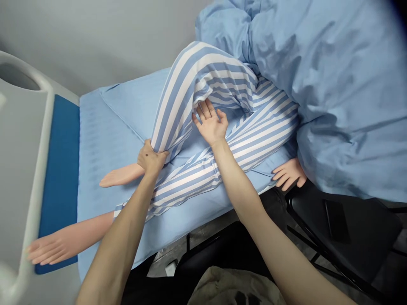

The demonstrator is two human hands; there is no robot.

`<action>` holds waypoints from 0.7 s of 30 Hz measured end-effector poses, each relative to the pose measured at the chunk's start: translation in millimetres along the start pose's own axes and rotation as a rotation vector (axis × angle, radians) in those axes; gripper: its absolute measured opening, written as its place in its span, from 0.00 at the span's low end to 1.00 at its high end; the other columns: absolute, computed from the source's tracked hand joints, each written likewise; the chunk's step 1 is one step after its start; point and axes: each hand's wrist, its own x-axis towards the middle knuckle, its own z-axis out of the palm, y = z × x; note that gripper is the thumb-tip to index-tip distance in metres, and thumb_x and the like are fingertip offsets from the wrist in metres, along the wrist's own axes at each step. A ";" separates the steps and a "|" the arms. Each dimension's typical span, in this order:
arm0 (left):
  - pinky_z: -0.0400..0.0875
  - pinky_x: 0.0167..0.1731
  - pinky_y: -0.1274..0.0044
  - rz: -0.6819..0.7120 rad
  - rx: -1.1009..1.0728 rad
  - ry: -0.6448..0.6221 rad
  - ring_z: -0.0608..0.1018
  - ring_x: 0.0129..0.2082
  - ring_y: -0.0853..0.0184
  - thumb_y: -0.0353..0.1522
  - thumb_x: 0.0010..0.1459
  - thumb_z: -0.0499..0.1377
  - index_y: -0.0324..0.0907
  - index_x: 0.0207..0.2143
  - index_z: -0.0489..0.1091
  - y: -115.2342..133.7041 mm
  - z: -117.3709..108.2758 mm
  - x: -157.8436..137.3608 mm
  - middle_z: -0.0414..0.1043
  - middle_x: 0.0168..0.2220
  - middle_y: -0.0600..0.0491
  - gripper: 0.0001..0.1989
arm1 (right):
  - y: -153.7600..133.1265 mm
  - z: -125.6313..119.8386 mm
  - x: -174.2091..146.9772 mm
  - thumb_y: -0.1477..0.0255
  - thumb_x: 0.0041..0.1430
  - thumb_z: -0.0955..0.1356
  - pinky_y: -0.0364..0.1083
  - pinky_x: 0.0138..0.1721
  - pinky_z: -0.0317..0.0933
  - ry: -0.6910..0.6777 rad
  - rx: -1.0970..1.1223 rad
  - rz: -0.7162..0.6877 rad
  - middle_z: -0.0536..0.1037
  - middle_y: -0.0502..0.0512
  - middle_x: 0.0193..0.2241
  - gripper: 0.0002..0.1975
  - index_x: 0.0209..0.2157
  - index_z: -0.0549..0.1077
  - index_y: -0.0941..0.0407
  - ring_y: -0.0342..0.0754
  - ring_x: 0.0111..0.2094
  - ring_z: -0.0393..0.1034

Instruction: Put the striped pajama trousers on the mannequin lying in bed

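A manikin in blue-and-white striped trousers lies on the bed, one leg bent [178, 89] with its knee raised. My left hand [149, 156] is wrapped round the lower shin of that leg, just above its bare foot [121, 176]. Beneath the raised knee, my right hand [211, 125] is palm up with fingers spread, the fingertips at the trouser cloth; whether they press on it I cannot tell. The other leg [187, 182] lies stretched out under my forearms, its bare foot [57, 245] reaching the footboard.
A bunched blue quilt [343, 97] covers the manikin's upper body; one manikin hand [289, 173] sticks out at the bed edge. The footboard [28, 140] stands at left, a grey wall [127, 38] behind. A black chair [372, 233] with a dark flat object [337, 220] is at right.
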 end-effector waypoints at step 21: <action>0.62 0.46 0.66 0.345 0.424 -0.033 0.75 0.48 0.48 0.36 0.53 0.57 0.38 0.51 0.69 -109.0 -35.5 8.4 0.75 0.46 0.38 0.22 | 38.8 -14.5 1.6 0.69 0.53 0.66 0.43 0.36 0.71 0.293 -0.546 0.393 0.71 0.46 0.26 0.09 0.37 0.66 0.55 0.42 0.29 0.70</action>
